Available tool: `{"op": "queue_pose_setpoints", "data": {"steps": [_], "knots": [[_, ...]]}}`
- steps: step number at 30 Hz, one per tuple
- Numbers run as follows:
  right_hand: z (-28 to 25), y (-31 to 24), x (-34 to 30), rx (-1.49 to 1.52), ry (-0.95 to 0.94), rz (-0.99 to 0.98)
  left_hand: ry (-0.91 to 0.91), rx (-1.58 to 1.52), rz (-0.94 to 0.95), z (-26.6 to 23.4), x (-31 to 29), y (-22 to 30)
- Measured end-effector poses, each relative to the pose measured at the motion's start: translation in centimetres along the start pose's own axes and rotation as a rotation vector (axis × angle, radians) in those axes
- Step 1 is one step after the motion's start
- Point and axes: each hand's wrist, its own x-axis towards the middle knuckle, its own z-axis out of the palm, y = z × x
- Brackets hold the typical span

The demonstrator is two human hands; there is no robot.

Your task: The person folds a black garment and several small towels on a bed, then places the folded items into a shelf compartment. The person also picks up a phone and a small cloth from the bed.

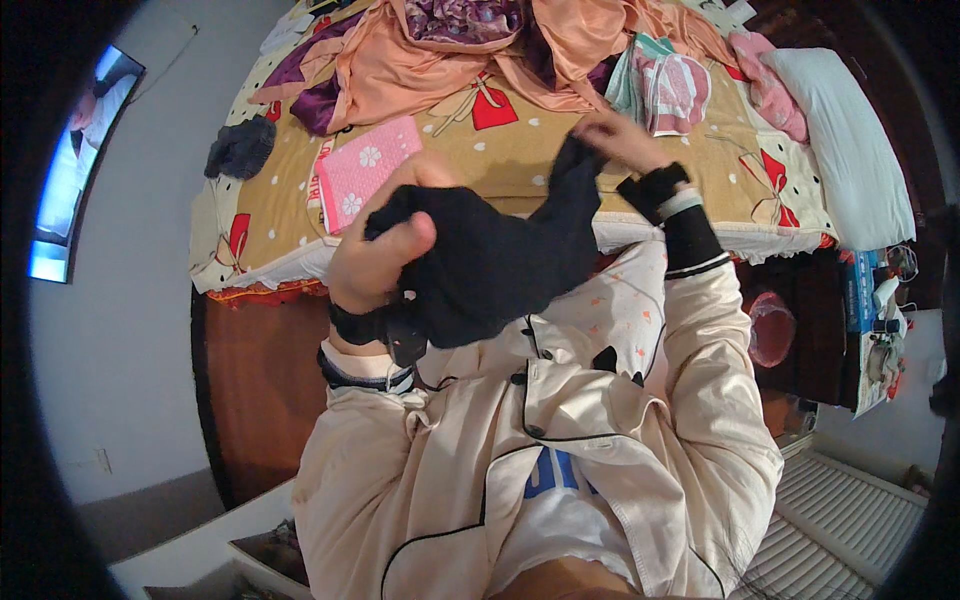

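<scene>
A black cloth garment (500, 265) is stretched between my two hands, above my lap and the near edge of the bed. Its exact kind is not plain from its folds. My left hand (385, 250) grips the left end, thumb on top and the other fingers partly hidden behind the fabric. At the upper right, my right hand (630, 145) pinches a narrow raised part of the garment; its fingers are slightly blurred. Beyond my left hand, a folded pink cloth with white flowers (372, 165) lies on the patterned bed cover (455, 150).
A crumpled dark grey cloth (240, 147) lies at the bed's left. Peach and purple bedding (410, 65) is heaped at the far side, beside a folded striped towel (672, 92). To the right are a pale pillow (840, 140) and a cluttered small table (870, 320).
</scene>
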Motion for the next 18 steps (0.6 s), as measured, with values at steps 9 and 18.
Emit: {"op": "queue_pose_setpoints", "data": {"steps": [9, 18], "knots": [[11.4, -3.2, -7.3, 0.473, 0.074, -0.003, 0.335, -0.461, -0.010, -1.2, 1.4, -0.6], [8.2, -8.1, -10.9, 0.315, 0.297, -0.278, 0.172, -0.748, -0.052, -3.4, 2.9, -1.9]]}}
